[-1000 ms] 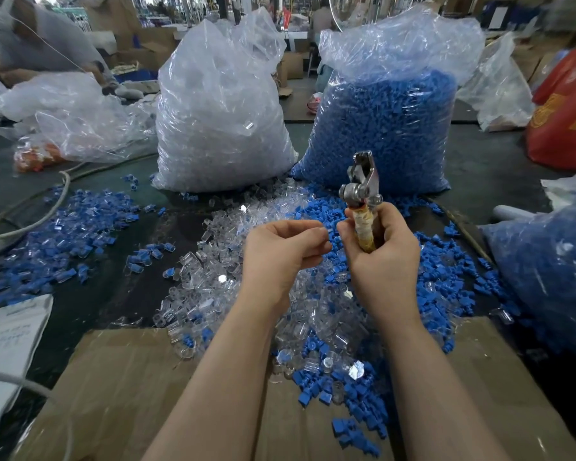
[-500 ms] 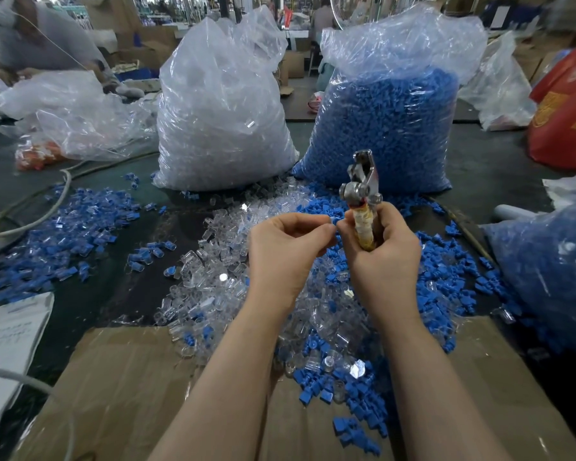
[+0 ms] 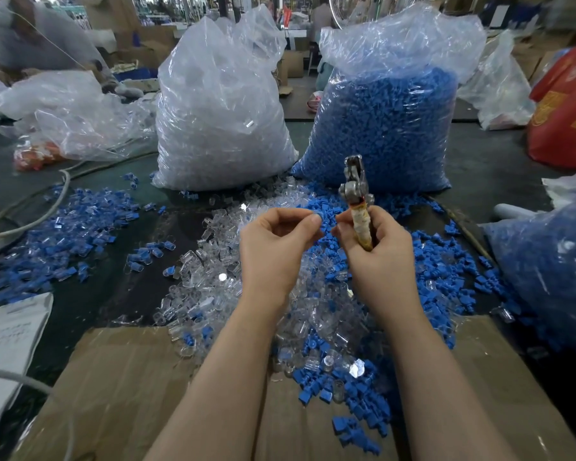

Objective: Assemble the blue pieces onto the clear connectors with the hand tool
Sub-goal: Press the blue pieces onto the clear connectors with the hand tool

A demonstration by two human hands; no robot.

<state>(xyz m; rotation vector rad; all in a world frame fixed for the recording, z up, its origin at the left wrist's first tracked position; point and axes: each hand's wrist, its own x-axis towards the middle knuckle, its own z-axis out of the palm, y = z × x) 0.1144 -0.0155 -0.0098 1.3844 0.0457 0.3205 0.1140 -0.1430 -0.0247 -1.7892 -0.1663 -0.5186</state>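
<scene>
My right hand point(image 3: 376, 254) grips the taped handle of a metal hand tool point(image 3: 354, 184), whose jaws point up. My left hand point(image 3: 276, 251) is raised beside it, its fingers curled, the fingertips pinching a small piece near the right thumb; the piece is mostly hidden. Below both hands lies a heap of loose clear connectors point(image 3: 213, 281), mixed with loose blue pieces point(image 3: 439, 267) to the right and front.
A big bag of clear connectors point(image 3: 220, 104) and a big bag of blue pieces point(image 3: 386, 128) stand behind the heap. Assembled blue-and-clear parts point(image 3: 57, 234) lie at left. Flat cardboard point(image 3: 120, 394) covers the near edge. Another blue bag point(image 3: 552, 267) is at right, and a cable point(image 3: 30, 214) at left.
My left hand has risen slightly and its fingertips have moved right, closer to my right thumb. The tool has stayed upright in my right hand.
</scene>
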